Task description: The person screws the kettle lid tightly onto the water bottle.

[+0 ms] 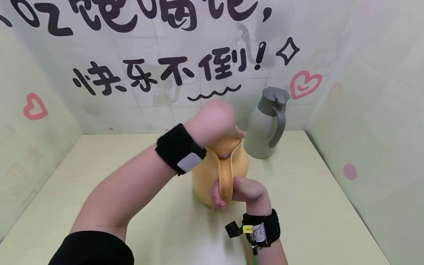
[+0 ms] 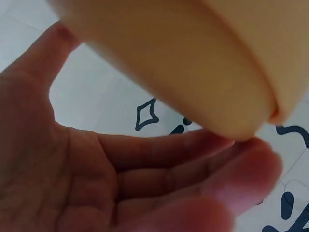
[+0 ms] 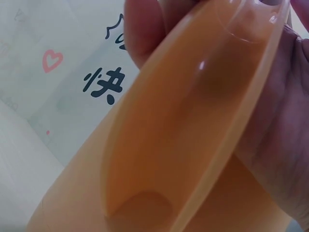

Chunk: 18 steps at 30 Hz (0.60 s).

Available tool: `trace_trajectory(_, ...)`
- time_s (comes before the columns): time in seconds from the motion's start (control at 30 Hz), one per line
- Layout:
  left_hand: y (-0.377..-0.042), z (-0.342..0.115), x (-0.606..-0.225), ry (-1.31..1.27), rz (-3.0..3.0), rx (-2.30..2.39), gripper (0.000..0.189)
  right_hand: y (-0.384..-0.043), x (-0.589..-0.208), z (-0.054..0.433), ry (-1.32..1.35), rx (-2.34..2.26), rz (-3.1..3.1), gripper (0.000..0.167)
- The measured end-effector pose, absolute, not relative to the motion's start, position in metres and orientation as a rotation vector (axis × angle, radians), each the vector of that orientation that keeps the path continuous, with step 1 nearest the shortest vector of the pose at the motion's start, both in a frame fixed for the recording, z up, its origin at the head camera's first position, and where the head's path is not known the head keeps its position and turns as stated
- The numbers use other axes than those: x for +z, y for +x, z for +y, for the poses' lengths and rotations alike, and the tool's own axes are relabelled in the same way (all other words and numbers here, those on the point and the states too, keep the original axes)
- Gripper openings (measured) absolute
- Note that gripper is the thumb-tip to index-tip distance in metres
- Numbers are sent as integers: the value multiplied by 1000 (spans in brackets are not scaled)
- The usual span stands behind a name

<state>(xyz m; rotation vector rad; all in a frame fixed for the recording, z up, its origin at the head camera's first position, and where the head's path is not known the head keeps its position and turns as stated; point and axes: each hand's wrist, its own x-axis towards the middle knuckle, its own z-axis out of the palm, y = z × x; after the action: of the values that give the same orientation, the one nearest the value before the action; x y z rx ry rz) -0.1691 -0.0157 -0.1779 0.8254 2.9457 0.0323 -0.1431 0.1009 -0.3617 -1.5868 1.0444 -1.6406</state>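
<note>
An orange-yellow pitcher (image 1: 203, 184) stands on the table, its handle (image 1: 226, 175) facing me. My left hand (image 1: 213, 119) reaches over the top and grips the round lid (image 1: 226, 145). In the left wrist view, the thumb and fingers of that hand (image 2: 87, 169) touch opposite sides of the lid (image 2: 169, 63), with a gap under the palm. My right hand (image 1: 250, 189) holds the pitcher's handle, fingers curled through it and thumb on the near side. The handle's hollow back (image 3: 169, 135) fills the right wrist view. The pitcher's inside is hidden.
Behind the pitcher to the right, a grey-green thermos jug (image 1: 260, 134) with a dark grey lid and handle stands near the back wall. The pale table (image 1: 132, 176) is bounded by printed cloth walls (image 1: 374, 110). Both wrists wear black straps (image 1: 180, 149).
</note>
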Motion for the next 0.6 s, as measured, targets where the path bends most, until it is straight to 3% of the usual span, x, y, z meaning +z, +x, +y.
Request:
trace_trajectory(0.27, -167, -15, -177, 876, 2948, -102, 39, -144, -361, 101, -1569, -1646, 1057, 77)
trace_trajectory(0.6, -173, -14, -177, 760, 2905, -55, 40, -145, -363, 101, -1574, -1632, 1053, 78)
